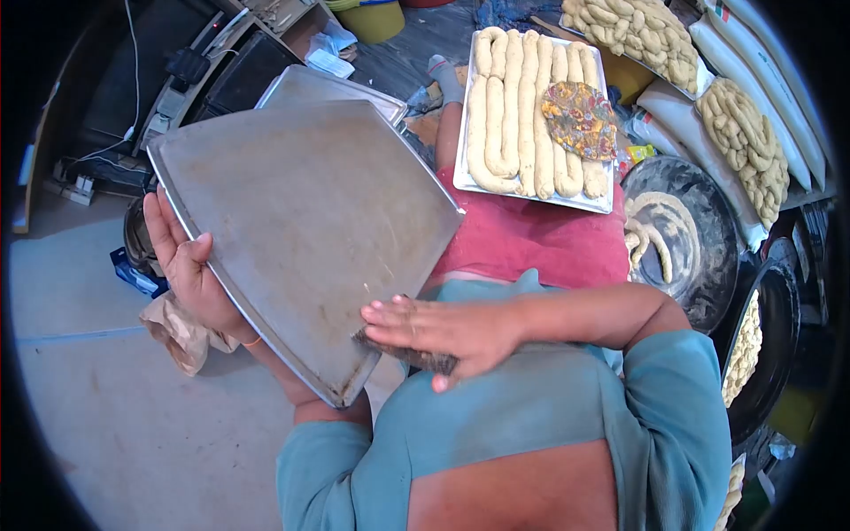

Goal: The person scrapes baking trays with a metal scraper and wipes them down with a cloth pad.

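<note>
A large, empty metal baking tray (301, 203) is tilted in front of my chest, its surface streaked and slightly stained. My left hand (195, 270) grips its left edge, the thumb over the rim and the other fingers behind. At the tray's lower right edge, my right hand (434, 336) presses a dark, rough-looking pad (429, 360), mostly covered by the palm; whether it is cloth or a scourer cannot be made out. Across my lap lies another tray (465, 177) with long dough ropes (529, 115) in rows, and a patterned cloth (580, 119) rests on them.
More metal trays (332, 81) lie behind the one I hold. On the right are a round black pan (708, 239) with dough strips, heaps of shaped dough (633, 31) and white sacks (753, 97). A crumpled paper bag (181, 332) sits on the floor at left.
</note>
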Tool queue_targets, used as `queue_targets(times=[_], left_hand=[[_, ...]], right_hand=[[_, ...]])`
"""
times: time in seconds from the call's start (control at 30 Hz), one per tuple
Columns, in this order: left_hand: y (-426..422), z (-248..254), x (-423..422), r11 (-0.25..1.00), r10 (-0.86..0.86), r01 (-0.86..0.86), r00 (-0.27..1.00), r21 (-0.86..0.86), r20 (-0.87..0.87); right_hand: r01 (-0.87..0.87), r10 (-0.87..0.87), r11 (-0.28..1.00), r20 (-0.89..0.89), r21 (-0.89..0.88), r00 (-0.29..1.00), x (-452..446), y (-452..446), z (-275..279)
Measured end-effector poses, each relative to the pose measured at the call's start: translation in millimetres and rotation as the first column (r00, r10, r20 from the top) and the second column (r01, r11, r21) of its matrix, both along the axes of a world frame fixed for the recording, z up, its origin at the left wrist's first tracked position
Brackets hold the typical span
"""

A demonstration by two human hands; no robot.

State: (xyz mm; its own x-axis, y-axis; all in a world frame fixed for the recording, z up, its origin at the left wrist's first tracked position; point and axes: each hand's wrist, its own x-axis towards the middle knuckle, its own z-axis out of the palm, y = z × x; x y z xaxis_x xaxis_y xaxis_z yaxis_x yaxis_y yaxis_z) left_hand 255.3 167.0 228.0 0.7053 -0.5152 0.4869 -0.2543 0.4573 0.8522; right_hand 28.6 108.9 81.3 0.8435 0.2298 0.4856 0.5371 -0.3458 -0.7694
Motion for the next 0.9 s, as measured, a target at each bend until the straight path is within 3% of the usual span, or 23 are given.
queue_targets(times=[0.13, 0.27, 0.6, 0.8, 0.9], left_hand=[[-2.3, -3.1, 5.9, 1.000, -0.021, 0.021, 1.000, 0.015, 0.009], [-2.1, 2.3, 3.5, 1.000, -0.003, 0.003, 1.000, 0.010, -0.008], [-2.9, -2.8, 2.7, 0.999, -0.014, 0.014, 1.000, 0.045, -0.015], [-4.3, 1.2, -13.7, 0.999, -0.045, 0.045, 0.999, -0.001, -0.021], [-4.8, 1.4, -10.8, 0.999, -0.020, 0.019, 0.999, -0.038, -0.027]], right_hand=[[0.072, -0.072, 0.997, 0.026, 0.025, 0.997, 21.1, -14.2, -5.4], [0.149, -0.146, 0.986, 0.043, -0.072, 0.988, 13.8, -1.1, -1.8], [0.200, -0.200, 0.980, 0.020, 0.002, 0.980, 28.5, -1.1, -4.7], [0.369, -0.369, 0.928, 0.010, -0.046, 0.929, 39.9, -10.5, -0.7], [0.206, -0.198, 0.976, 0.098, -0.071, 0.975, 25.4, -1.4, 5.2]])
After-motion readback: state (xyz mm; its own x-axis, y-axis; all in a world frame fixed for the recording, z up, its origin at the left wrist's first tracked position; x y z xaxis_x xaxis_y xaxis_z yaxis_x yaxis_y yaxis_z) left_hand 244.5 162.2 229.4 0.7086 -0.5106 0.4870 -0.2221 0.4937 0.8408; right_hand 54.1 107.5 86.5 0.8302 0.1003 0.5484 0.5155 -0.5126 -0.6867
